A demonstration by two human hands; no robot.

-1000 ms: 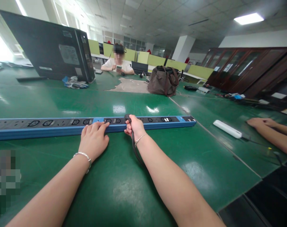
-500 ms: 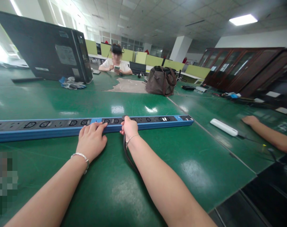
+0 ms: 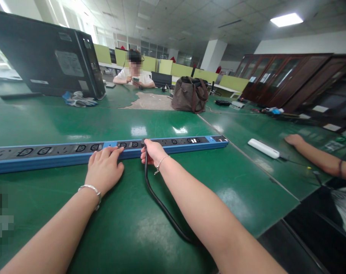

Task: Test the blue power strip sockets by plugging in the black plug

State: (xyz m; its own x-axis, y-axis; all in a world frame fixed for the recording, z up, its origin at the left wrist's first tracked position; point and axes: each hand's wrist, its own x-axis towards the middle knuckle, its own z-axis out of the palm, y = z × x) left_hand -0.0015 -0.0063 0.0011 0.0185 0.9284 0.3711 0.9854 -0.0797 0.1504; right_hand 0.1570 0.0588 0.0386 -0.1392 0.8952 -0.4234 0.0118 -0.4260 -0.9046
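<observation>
right hand (image 3: 154, 152): closed on a black plug (image 3: 143, 143), thumb and fingers round it at the top face of the blue power strip (image 3: 127, 153). left hand (image 3: 104, 167): palm down, gripping nothing, fingers a bit spread, tips on the strip just left of the plug, thumb apart on the near side. plug's contact end is hidden, can't tell if it's fully seated.

how i'd do it: brace with the left hand, pressing down close to the plug so the strip can't slide or tip. right hand on the plug body, not the cable (image 3: 158, 201); force straight along the plug's own axis, square to the strip, no rocking. my read: a taut cable could drag the plug sideways, so leave slack.

orientation: strip lies under both hands' fingertips, long axis left-right across them, sockets (image 3: 174, 141) facing up. left end leaves view past the left hand; right end stops well right of the right hand. plug seems to point down into the strip; cable exits toward the body, then bends right under the right forearm (image 3: 201, 190).

further out, right of the right hand: white bar (image 3: 263, 148), then a co-worker's hand (image 3: 294, 140). ahead: brown bag (image 3: 187, 97).
</observation>
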